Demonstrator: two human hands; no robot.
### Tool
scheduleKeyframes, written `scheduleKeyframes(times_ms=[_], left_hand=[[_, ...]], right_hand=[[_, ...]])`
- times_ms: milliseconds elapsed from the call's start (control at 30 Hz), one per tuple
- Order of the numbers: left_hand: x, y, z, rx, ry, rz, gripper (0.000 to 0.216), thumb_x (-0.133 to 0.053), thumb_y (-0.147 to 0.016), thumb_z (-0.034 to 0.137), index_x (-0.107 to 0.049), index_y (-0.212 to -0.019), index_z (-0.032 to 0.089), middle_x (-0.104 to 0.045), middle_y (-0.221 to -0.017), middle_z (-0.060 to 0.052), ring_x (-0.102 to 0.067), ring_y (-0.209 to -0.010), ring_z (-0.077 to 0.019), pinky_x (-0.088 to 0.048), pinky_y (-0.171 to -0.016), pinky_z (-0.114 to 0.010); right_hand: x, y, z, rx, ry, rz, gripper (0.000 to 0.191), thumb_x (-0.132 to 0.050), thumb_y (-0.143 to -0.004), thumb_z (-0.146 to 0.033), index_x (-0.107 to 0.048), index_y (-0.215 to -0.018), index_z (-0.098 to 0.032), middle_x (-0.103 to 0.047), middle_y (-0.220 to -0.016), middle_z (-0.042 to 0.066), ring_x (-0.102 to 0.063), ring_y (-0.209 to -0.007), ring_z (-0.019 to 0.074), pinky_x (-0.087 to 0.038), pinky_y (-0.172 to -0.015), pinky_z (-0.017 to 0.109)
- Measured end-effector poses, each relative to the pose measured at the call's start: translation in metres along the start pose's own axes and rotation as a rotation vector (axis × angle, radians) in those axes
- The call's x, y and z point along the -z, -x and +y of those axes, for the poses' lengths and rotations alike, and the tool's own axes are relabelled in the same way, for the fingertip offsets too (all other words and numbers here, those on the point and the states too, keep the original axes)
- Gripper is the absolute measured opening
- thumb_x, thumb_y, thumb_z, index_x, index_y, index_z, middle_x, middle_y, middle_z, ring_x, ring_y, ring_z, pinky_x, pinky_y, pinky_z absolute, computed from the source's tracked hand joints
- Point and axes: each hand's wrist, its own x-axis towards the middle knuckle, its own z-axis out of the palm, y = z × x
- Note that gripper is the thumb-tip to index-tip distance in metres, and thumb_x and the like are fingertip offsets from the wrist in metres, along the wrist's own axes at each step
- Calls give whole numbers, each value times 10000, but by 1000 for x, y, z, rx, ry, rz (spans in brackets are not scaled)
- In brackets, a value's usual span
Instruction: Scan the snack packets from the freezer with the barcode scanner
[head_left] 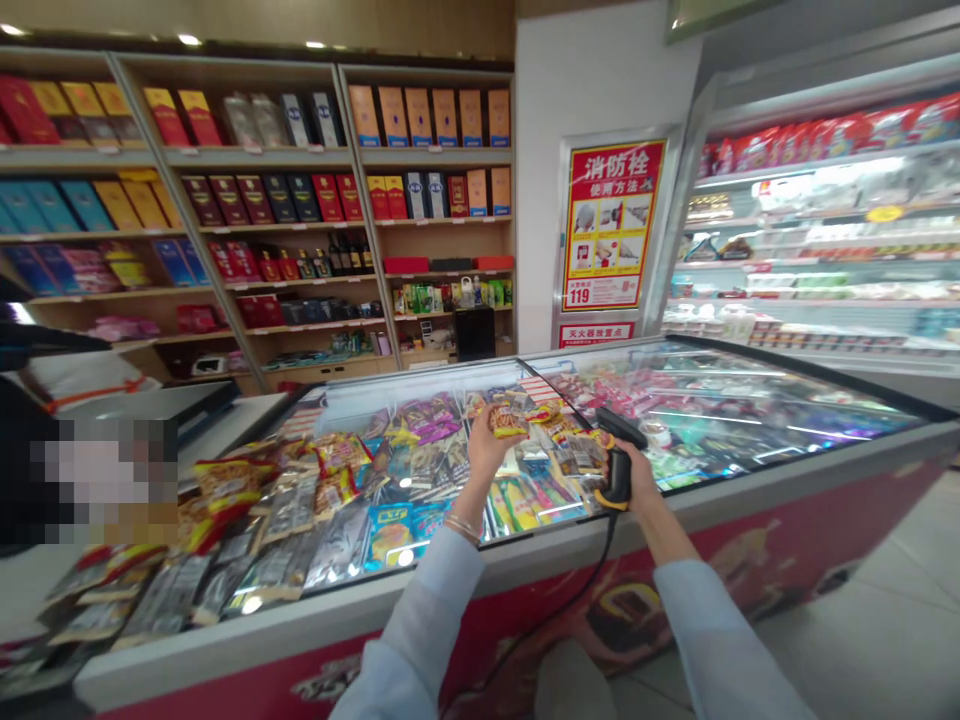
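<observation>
Left hand point(486, 440): fingers pinch a small orange snack packet point(509, 420), raised over the chest freezer point(675, 505) glass.
Right hand point(630, 478): fingers wrapped round a black barcode scanner point(619, 450), just beside the packet.
Cable point(555, 610): hangs down the freezer's front.

Hands of the person: two; left hand point(486, 440) and right hand point(628, 470)
Snack packet held up: one; the orange snack packet point(509, 420) sits in the left hand
Barcode scanner: one; the black barcode scanner point(619, 455) is in the right hand
Bracelet: one; the bracelet point(462, 527) is on the left wrist
Chest freezer: one; the chest freezer point(750, 490) has two glass lids
Red fire-safety posters: two; the big poster point(611, 225) and the small sign point(596, 333) under it
Wall shelf units: three; the shelves point(247, 200) carry many boxes, too many to count
Loose packets on the glass: a big heap; the number cannot be told
</observation>
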Motion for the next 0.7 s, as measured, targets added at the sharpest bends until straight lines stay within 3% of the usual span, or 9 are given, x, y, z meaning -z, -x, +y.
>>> scheduleKeyframes(times_ms=[167, 400, 533, 700], left_hand=[[69, 1, 9, -45, -113, 115, 747, -928, -514, 292, -623, -1195, 312, -600, -1278, -55, -543, -1228, -321, -376, -1090, -427], [144, 17, -2, -45, -251, 226, 692, -910, -536, 250, -641, -1170, 318, -615, -1222, -47, -569, -1188, -321, -430, -1022, -402], [188, 35, -9, -54, -461, 251, 666, -863, -632, 296, -610, -1245, 363, -597, -1258, -45, -581, -1175, -321, -455, -990, -397], [231, 50, -22, -117, -539, 255, 695, -845, -637, 203, -618, -1274, 367, -606, -1258, -60, -573, -1178, -339, -397, -1057, -432]], right_hand=[[-54, 27, 16, 35, 68, -124, 251, -779, -625, -357, -610, -680, -179, -603, -506, -8, -531, -364, 123, -417, -323, 221], [-138, 72, 65, -37, 150, -349, 270, -771, -638, -401, -666, -727, -167, -600, -502, -16, -514, -361, 115, -411, -336, 221], [-170, 92, 93, -56, 227, -451, 263, -774, -639, -399, -654, -676, -167, -601, -492, -7, -520, -357, 126, -415, -349, 240], [-195, 117, 119, -44, 346, -574, 258, -759, -659, -397, -642, -604, -174, -585, -461, -3, -518, -351, 132, -408, -352, 246]])
